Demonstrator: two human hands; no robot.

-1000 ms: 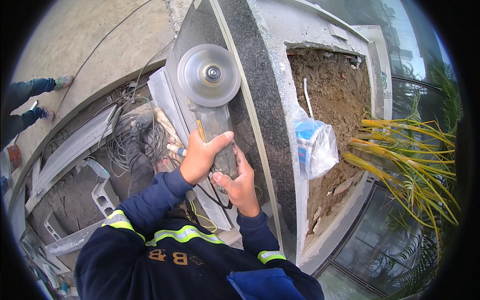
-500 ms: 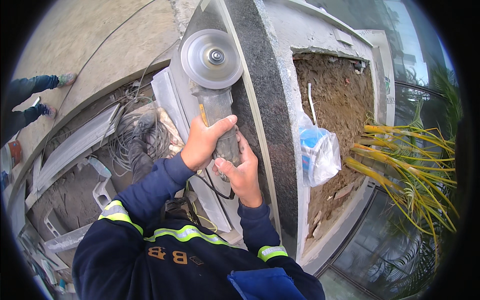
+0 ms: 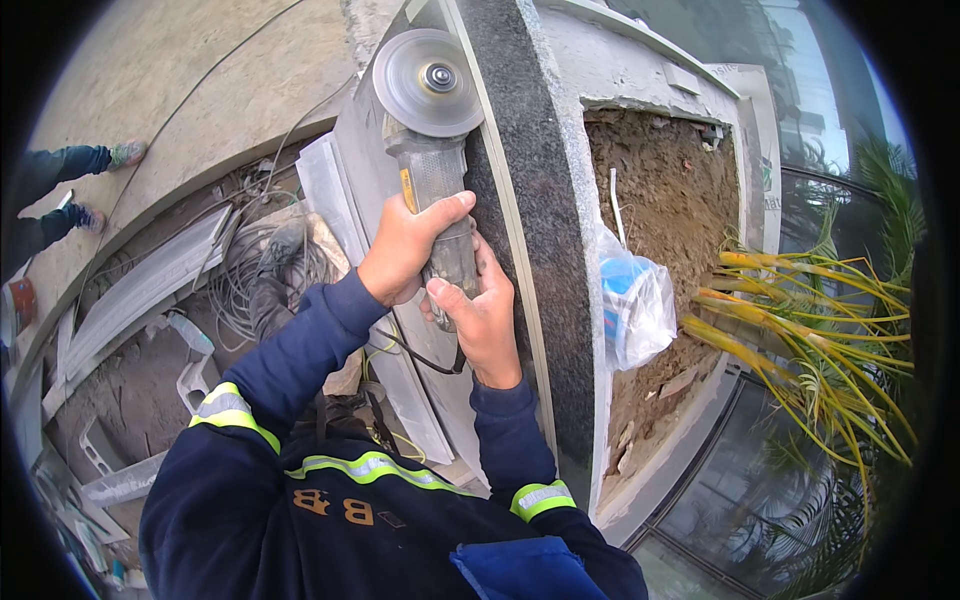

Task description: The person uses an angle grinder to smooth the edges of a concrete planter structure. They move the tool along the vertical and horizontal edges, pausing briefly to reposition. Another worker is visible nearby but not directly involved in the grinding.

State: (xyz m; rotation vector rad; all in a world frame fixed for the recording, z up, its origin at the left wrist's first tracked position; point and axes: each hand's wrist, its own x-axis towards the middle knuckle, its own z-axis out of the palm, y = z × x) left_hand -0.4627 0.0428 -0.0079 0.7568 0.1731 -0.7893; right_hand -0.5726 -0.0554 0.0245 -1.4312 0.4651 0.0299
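Note:
An angle grinder (image 3: 431, 219) with a silver disc (image 3: 426, 84) lies along a dark polished stone ledge (image 3: 516, 229); its disc is at the ledge's pale edge strip, near the top of the view. My left hand (image 3: 402, 242) is closed round the grinder's body, thumb across the top. Just below it and to the right, my right hand (image 3: 477, 319) grips the rear end, thumb on top. A black cord hangs from that end. Whether the disc touches the stone I cannot tell.
Left are cable coils (image 3: 240, 290), long grey slabs (image 3: 150, 300), hollow blocks (image 3: 195, 380) and another person's legs (image 3: 70, 160) on concrete. Right is a dirt-filled planter (image 3: 660, 180) with a plastic-bagged blue object (image 3: 630, 295), leaning palm fronds (image 3: 790, 320) and glass panels.
The grinder and both my hands have moved steadily up the view along the ledge, away from my body, with my arms reaching further. Both grips look the same.

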